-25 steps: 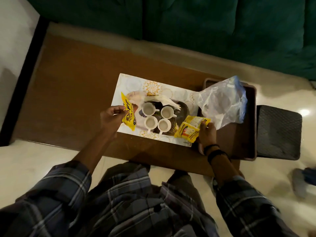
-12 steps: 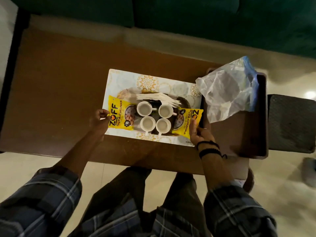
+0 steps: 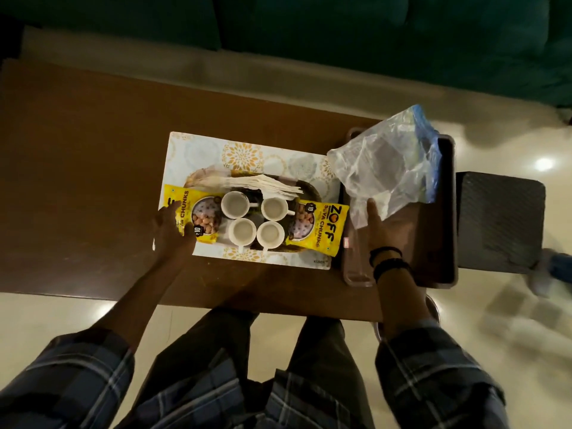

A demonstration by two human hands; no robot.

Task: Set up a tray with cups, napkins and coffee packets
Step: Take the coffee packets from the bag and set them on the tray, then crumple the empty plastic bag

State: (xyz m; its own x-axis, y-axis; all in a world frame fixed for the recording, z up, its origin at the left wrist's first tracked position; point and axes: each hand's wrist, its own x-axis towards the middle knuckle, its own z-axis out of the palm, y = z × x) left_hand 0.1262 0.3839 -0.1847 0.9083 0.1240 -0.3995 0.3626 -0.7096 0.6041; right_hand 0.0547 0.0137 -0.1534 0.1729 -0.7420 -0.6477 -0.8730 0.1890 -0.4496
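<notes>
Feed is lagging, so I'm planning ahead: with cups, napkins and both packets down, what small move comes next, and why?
Probably lift the left hand off the left packet. Its fingers lie flat on it, and the packet sits beside the four cups, matching the right packet, napkins behind. Nothing seems left to place.

One wide-angle camera worn on the head looks steeply down and forward across the brown table (image 3: 77, 181) toward the green sofa (image 3: 371, 41), near enough that left hand (image 3: 170, 230) and right hand (image 3: 385, 230) sit mid-frame
</notes>
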